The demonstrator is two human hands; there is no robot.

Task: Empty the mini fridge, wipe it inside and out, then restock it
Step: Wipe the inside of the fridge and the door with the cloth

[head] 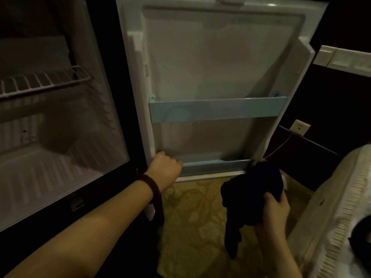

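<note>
Partly hidden — left hand (165, 167) fingers, behind door rail (215, 167).

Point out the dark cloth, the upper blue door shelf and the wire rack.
dark cloth (259, 183): head view, on its bunched upper part.
upper blue door shelf (217, 110): head view, middle of its front rail.
wire rack (44, 81): head view, on its front bars.

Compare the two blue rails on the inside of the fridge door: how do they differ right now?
The upper door rail sits about halfway up the door; the lower door rail runs along its bottom edge. The upper one looks taller and paler, the lower one slimmer and more shaded. Nothing touches the upper; the left hand grips the lower's left end, and the dark cloth in the right hand is at its right end. Both look empty.
</note>
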